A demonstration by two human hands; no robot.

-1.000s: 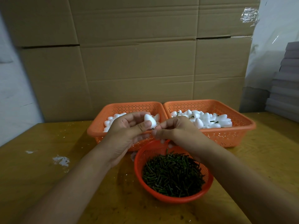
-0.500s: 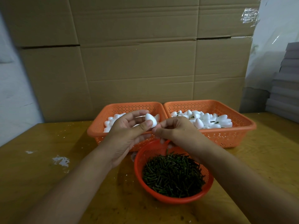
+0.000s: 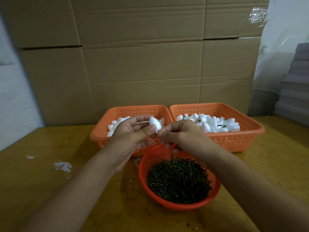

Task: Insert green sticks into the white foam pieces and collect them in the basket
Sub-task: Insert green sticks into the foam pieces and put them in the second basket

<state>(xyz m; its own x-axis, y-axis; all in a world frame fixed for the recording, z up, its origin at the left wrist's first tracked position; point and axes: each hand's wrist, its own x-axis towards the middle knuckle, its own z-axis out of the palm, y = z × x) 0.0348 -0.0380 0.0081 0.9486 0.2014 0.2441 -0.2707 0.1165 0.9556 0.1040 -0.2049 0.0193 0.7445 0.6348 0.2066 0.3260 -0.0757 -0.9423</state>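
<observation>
Near the front edge of the surface (image 3: 41, 190) stands a round bowl (image 3: 177, 205) of green sticks (image 3: 178, 181). Above its far rim, the left hand (image 3: 128, 136) pinches a white foam piece (image 3: 154, 123) between thumb and fingers. Its palm faces right. Right hand (image 3: 179, 133) is curled, fingertips pinched at the piece; a stick there I cannot tell. Behind stand the left basket (image 3: 103, 131) and the right basket (image 3: 234, 139).

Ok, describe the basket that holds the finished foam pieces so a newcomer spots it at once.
Two rectangular orange baskets stand side by side before the cardboard wall. Take the right basket, behind the round basket of green sticks. Only its white foam pieces show green sticks poking out.
</observation>
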